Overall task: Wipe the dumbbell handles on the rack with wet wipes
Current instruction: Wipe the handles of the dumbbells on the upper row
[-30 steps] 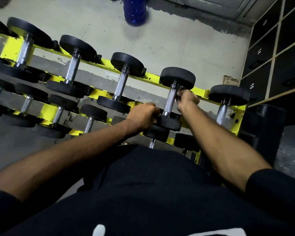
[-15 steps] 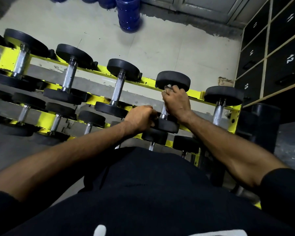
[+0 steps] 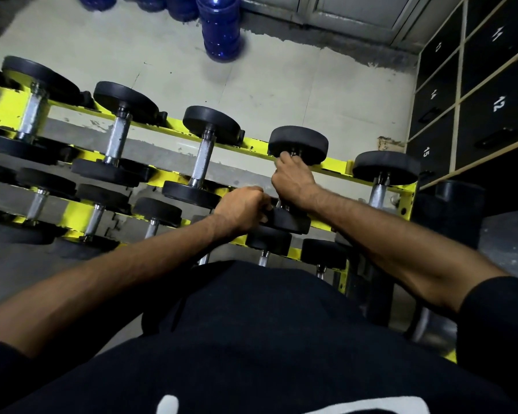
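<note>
A yellow rack (image 3: 335,170) holds rows of black dumbbells with steel handles. My right hand (image 3: 292,180) is wrapped round the handle of the fourth dumbbell (image 3: 299,143) on the top row, covering nearly all of it. Any wipe inside the fist is hidden. My left hand (image 3: 241,206) grips the near black head (image 3: 287,221) of that same dumbbell. Beside it to the left stands another dumbbell with a bare handle (image 3: 202,161); to the right one more (image 3: 386,167).
Lower rows of smaller dumbbells (image 3: 156,212) sit under my arms. Black numbered lockers (image 3: 491,109) fill the right side. Blue water jugs (image 3: 220,28) stand on the grey floor beyond the rack. A black post (image 3: 458,210) rises at the rack's right end.
My right hand has moved from the side of the handle onto it, closed round it and slid toward the far head. The left hand has stayed on the near head.
</note>
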`<state>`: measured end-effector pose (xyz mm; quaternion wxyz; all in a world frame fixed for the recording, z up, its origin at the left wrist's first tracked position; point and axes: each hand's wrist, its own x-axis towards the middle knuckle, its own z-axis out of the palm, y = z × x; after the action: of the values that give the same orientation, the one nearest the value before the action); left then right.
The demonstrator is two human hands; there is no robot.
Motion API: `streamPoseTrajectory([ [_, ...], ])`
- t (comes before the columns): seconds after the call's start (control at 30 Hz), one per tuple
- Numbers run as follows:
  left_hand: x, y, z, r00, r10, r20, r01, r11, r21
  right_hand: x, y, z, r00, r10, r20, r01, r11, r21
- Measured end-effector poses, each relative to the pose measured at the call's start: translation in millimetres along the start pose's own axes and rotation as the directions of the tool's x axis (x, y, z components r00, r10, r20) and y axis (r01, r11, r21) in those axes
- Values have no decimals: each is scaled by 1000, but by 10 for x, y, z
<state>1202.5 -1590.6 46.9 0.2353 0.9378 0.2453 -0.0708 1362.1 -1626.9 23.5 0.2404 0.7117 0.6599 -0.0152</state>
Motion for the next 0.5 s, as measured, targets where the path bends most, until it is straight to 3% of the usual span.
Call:
streamPoseTrajectory([
  [0.1, 16, -6, -1, 1000, 2, 7, -2, 1000, 9, -38, 3, -42, 988, -153, 4, 153, 988, 7],
  [0.27, 45, -23, -26, 1000, 7, 28, -7, 1000, -2, -85, 145, -93, 999, 12, -52, -4, 991, 133],
  [0.43, 112, -49, -80, 996, -15, 82, 19, 998, -58, -174, 12, -151, 994, -104, -35, 109, 965, 238],
  [0.5, 135, -57, -99, 995, -17, 97, 23, 998, -67, -205, 19, -147, 999, 6, -53, 10, 956, 292],
])
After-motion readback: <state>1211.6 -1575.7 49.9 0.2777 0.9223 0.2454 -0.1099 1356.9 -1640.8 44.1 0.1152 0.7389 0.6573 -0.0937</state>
